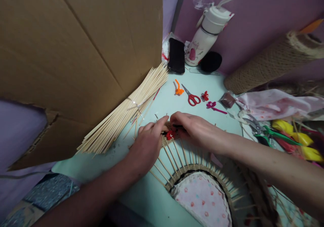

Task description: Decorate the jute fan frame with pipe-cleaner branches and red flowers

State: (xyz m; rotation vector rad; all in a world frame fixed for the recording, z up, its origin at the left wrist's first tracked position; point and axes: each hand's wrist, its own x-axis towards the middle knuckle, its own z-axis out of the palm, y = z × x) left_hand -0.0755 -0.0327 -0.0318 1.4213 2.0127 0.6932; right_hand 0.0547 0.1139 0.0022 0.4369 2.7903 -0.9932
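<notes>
A partly woven basket [188, 168] of light sticks and twisted cord lies in front of me, with a pink flower-print cloth [202, 198] over its base. My left hand [148, 146] closes on the basket's far woven band, thumb and forefinger at the edge. Right beside its fingers, a small red flower [170, 135] sits against the band. From the other side my right hand [192, 129] is bent over the same band, pinching a thin black strand [179, 127]. Its fingertips are partly hidden, and so is where the strand ends.
Behind the hands lie red-handled scissors [193, 99], an orange flower [179, 90] and a magenta flower [212, 105]. A bundle of thin sticks [126, 112] leans along the cardboard [83, 44] at left. A bottle [205, 34], phone [176, 55], cord spool [268, 61] and pliers [255, 125] stand or lie around.
</notes>
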